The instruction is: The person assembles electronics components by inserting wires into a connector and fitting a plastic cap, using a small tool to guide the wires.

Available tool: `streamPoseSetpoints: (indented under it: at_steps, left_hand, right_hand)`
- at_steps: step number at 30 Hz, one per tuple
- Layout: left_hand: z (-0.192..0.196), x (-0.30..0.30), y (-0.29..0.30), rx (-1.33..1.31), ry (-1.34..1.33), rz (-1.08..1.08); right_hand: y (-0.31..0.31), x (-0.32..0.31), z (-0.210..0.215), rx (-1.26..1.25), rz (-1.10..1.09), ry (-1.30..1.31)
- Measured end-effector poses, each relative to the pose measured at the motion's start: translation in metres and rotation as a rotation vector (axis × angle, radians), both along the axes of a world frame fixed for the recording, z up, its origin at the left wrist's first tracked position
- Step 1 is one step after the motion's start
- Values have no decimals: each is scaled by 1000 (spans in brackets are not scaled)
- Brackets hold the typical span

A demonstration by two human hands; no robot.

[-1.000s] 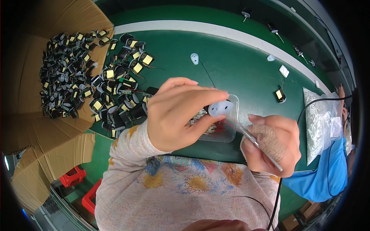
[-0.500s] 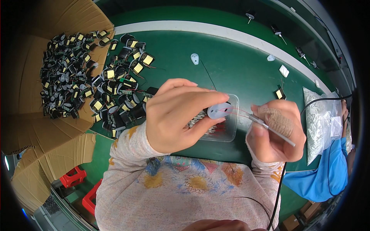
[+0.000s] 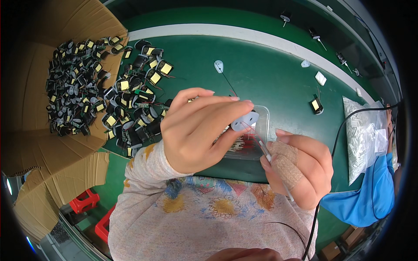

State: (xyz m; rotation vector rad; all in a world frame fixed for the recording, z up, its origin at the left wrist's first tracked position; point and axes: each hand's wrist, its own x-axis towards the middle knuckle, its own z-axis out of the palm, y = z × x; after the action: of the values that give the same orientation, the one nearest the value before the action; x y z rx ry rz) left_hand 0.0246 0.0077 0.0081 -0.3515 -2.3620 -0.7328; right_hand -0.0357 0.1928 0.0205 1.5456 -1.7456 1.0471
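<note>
My left hand (image 3: 198,128) pinches a small grey-white plastic part (image 3: 244,120) between thumb and fingertips, held above a clear plastic tray (image 3: 261,130). My right hand (image 3: 298,167), with tan tape wrapped around a finger, grips a thin pen-like tool (image 3: 266,153) whose tip points up toward the part. A thin red wire runs from the part toward the tool. The tray's contents are mostly hidden behind my hands.
A heap of small black components with yellow labels (image 3: 130,95) spills from a cardboard box (image 3: 39,78) onto the green table (image 3: 261,69). One lone component (image 3: 316,105), a white part with a wire (image 3: 219,66), a bag of white pieces (image 3: 363,130) and a black cable (image 3: 344,126) lie right. Blue cloth (image 3: 370,195) is lower right.
My right hand has moved left and down, bringing the tool's tip closer under the part. My left hand has held the part almost still.
</note>
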Motion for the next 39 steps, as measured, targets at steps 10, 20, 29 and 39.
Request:
streamPoseSetpoints:
  at_steps: [10,20,29,39]
  left_hand:
    - [3,1,0,-20,-3,3]
    - [2,0,-1,-47,12,11]
    - [5,2,-1,-33,10,10]
    - [4,3,0,-42,2,25]
  right_hand:
    - [2,-4,3,21,-13,-27]
    - [-2,-3,-5,5,-2,12]
    - [-8,8,-5,-50,-103,67]
    - [-7,9,-8,-26,-110,99]
